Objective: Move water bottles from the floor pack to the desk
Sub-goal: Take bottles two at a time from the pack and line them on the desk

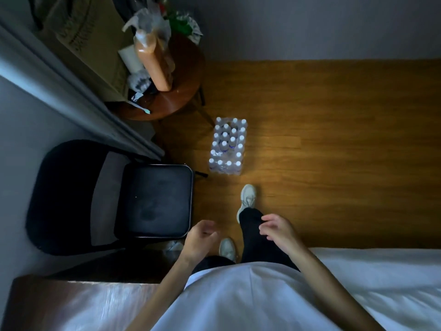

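Looking straight down: warm brown wooden floor (334,139), white bed (381,283) along the lower right, a black padded chair (152,199) tucked at left, and a dark wood surface (71,304) at the lower left, which may be the desk, though only a corner shows. Beyond the chair, a round dark wooden side table (181,91) carries a blurred clutter of containers I can't name. The shrink-wrapped pack of white-capped water bottles (228,145) stands on the floor, just ahead of the forward pale sneaker (247,199). This looks like the approach: nothing picked up yet. Left hand (200,240) loosely curled, empty; right hand (278,231) half-open, fingers relaxed, empty too. The next move calls for bending down and pulling a bottle free of the wrap. A few slots seem vacant, but glare makes counting unreliable.
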Action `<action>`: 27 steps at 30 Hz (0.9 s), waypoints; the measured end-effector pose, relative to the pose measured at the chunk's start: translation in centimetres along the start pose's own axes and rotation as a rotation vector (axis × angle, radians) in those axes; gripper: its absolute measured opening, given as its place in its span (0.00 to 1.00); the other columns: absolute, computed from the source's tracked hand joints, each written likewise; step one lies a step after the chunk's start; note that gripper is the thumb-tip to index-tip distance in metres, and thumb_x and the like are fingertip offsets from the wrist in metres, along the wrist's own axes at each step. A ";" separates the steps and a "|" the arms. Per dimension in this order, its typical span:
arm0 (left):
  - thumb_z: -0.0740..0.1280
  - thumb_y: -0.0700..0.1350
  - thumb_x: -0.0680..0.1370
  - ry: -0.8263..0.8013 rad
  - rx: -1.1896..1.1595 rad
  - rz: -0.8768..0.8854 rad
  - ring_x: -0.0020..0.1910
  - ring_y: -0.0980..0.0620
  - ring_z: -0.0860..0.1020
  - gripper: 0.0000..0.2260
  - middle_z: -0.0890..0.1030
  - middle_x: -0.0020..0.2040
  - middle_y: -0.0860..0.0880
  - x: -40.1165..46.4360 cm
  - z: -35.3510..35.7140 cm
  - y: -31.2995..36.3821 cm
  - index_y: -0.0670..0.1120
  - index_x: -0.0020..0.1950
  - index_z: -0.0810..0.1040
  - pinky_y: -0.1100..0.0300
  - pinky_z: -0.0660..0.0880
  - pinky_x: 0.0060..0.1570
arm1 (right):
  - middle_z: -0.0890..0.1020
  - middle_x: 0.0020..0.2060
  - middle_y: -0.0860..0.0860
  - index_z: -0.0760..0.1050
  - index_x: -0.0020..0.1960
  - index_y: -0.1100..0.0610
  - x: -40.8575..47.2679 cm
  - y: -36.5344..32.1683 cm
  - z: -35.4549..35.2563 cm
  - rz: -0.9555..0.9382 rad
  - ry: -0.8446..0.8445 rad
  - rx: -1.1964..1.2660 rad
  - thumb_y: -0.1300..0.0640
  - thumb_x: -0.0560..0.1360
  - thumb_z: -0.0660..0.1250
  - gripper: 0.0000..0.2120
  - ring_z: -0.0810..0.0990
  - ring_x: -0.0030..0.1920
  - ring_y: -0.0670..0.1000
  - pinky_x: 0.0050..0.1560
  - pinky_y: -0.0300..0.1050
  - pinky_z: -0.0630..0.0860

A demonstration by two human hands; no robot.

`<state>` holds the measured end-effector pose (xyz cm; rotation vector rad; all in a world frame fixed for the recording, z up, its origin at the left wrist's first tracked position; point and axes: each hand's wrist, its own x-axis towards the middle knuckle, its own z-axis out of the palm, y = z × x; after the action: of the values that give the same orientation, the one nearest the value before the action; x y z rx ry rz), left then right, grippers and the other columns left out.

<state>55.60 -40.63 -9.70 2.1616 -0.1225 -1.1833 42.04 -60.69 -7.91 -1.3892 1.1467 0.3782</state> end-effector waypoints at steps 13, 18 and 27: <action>0.71 0.44 0.77 0.042 0.005 -0.042 0.47 0.58 0.80 0.14 0.82 0.47 0.54 13.9 -1.8 14.8 0.46 0.61 0.77 0.73 0.72 0.43 | 0.84 0.46 0.52 0.78 0.51 0.51 13.3 -12.9 -7.5 -0.021 -0.041 -0.117 0.59 0.72 0.71 0.09 0.83 0.47 0.49 0.57 0.51 0.79; 0.70 0.43 0.76 0.044 0.073 -0.080 0.49 0.52 0.80 0.12 0.82 0.46 0.52 19.6 -1.9 18.2 0.45 0.59 0.80 0.63 0.75 0.51 | 0.83 0.46 0.47 0.78 0.55 0.52 18.3 -16.4 -9.1 -0.055 -0.049 -0.237 0.57 0.73 0.71 0.11 0.80 0.48 0.44 0.57 0.42 0.76; 0.69 0.41 0.75 -0.052 0.182 -0.118 0.52 0.47 0.82 0.11 0.83 0.49 0.48 33.6 -2.5 18.0 0.48 0.56 0.79 0.57 0.77 0.52 | 0.82 0.46 0.50 0.76 0.60 0.56 29.9 -19.3 -8.2 -0.115 -0.004 -0.318 0.60 0.72 0.71 0.16 0.81 0.48 0.48 0.52 0.39 0.75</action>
<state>81.28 -65.98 -22.30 2.3236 -0.1307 -1.3413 67.64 -84.19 -19.10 -1.7218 1.0283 0.4956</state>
